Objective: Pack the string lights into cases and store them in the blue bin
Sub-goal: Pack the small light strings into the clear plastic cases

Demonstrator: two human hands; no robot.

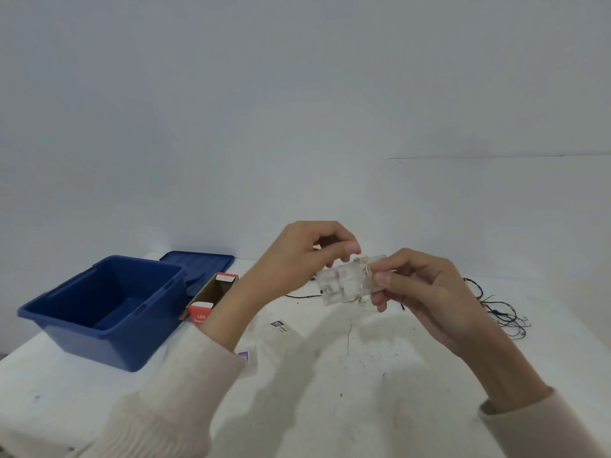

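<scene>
My right hand (426, 292) grips a clear plastic battery box (344, 284) with thin silver light wire wound around it, held above the table. Just left of the box, my left hand (297, 259) pinches the wire at its top edge between thumb and fingers. A loose end of the wire (347, 338) dangles below the box. An open red and cardboard LED case (211, 297) lies on the table next to the blue bin (66, 312), which stands open at the left with nothing visible inside.
The bin's blue lid (201, 264) lies behind the case. A dark string of lights (496, 309) is tangled on the white table (330, 408) at the right. Small printed cards (279, 325) lie near the middle. The wall stands close behind.
</scene>
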